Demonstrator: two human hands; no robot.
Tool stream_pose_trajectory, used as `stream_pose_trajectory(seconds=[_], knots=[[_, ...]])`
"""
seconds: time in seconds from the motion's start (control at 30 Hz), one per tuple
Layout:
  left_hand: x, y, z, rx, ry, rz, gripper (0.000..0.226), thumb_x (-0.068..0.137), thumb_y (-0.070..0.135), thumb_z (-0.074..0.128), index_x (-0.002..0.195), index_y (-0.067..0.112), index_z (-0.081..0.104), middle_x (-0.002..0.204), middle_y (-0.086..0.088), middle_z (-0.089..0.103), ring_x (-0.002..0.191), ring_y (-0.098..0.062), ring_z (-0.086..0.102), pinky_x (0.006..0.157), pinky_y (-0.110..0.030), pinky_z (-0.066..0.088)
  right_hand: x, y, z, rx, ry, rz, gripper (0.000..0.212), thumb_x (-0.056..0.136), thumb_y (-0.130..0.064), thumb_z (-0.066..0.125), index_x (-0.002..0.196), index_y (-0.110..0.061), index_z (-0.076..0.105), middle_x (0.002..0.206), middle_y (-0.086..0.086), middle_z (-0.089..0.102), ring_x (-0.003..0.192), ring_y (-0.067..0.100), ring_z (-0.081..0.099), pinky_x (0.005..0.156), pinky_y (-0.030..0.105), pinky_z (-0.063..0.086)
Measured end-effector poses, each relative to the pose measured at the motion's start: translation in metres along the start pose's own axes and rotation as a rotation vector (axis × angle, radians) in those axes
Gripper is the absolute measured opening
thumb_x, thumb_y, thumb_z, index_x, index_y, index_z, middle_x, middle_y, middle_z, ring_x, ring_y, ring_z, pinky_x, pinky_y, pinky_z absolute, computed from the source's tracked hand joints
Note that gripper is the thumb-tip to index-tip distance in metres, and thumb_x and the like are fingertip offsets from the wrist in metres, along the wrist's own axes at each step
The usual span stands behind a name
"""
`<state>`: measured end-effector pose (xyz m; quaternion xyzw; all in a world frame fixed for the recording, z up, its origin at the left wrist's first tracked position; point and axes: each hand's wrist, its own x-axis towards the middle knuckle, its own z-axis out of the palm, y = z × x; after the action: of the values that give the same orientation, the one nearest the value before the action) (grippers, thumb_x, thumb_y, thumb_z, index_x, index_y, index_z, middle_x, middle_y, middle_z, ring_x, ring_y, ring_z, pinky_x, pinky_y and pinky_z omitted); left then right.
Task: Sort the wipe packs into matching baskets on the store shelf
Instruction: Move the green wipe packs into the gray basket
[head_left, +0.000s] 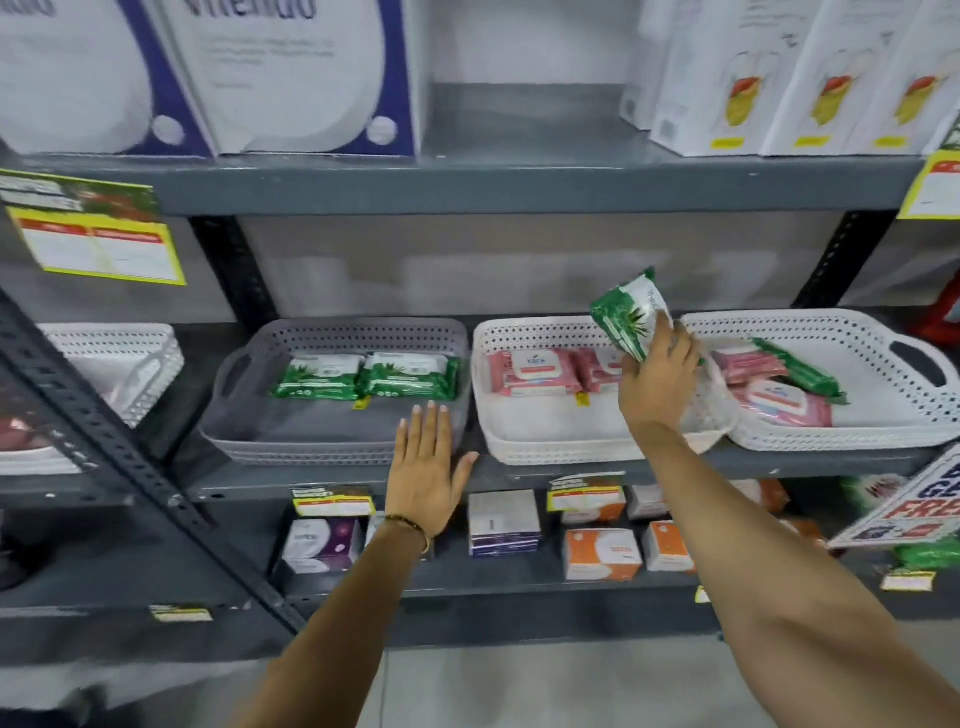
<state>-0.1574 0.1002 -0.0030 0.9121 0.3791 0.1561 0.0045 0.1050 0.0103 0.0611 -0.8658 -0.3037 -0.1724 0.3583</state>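
Left hand (428, 467): open and flat, fingers spread, holding nothing, resting against the front rim of the grey basket (332, 447).
Right hand (657, 384): fingers closed around a green pack (631, 312), raised and tilted above the middle white basket (545, 441).
Grey basket contents: two green packs (363, 375) lying side by side at the back.
Middle white basket contents: pink packs (535, 371) only, as far as shows.
Right white basket (831, 431): mixed, with pink packs and one green pack (800, 370) lying across them, not yet sorted.
Risk: the raised pack sits directly over the pink basket, so a loose hold would likely drop it among the wrong colour; the right forearm passes close to the overlapping basket rims and could nudge them along the shelf.
Hard to make out: the right hand and arm hide part of the middle basket; print on the packs is mostly blurred; the white basket at far left (130, 364) is cut off behind the shelf post.
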Motion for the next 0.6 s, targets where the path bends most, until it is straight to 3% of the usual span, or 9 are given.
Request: stream_pose_trajectory(seconds=[0.1,0.27,0.47,0.6], knots=[[-0.012,-0.057,-0.011,0.034,0.0,-0.029,0.075,0.096,0.051,0.008,0.136,-0.006,0.035,0.14,-0.026,0.039,0.132,-0.041,0.033,0.112,-0.04,0.002,-0.02,-0.057,0.024,0.062,-0.086,-0.081,0.061,0.082,-0.012,0.063,0.137,-0.005,0.038,0.137,0.027,0.044,0.125,0.044,0.041,0.104,0.052,0.035],[-0.03,-0.134,-0.024,0.024,0.027,-0.132,0.082,0.093,0.057,0.005,0.136,-0.007,0.032,0.143,-0.026,0.035,0.135,-0.04,0.027,0.113,-0.037,-0.002,-0.05,-0.147,0.059,0.18,-0.42,-0.319,0.065,0.076,-0.015,0.072,0.134,-0.007,0.043,0.132,0.022,0.052,0.121,0.039,0.048,0.103,0.048,0.04],[-0.039,-0.195,-0.034,-0.005,0.057,-0.248,0.091,0.087,0.064,-0.001,0.141,-0.006,0.023,0.15,-0.022,0.022,0.141,-0.032,0.01,0.114,-0.034,-0.006,-0.086,-0.225,0.104,0.139,-0.721,-0.514,0.069,0.079,-0.023,0.072,0.14,-0.015,0.039,0.141,0.017,0.045,0.129,0.036,0.039,0.108,0.046,0.035],[-0.04,-0.201,-0.034,-0.008,0.028,-0.233,0.084,0.091,0.06,0.008,0.139,-0.006,0.028,0.147,-0.022,0.029,0.139,-0.032,0.018,0.114,-0.033,-0.004,-0.103,-0.25,0.131,0.065,-0.887,-0.617,0.072,0.081,-0.022,0.07,0.142,-0.018,0.034,0.149,0.01,0.038,0.137,0.032,0.032,0.113,0.047,0.029]])
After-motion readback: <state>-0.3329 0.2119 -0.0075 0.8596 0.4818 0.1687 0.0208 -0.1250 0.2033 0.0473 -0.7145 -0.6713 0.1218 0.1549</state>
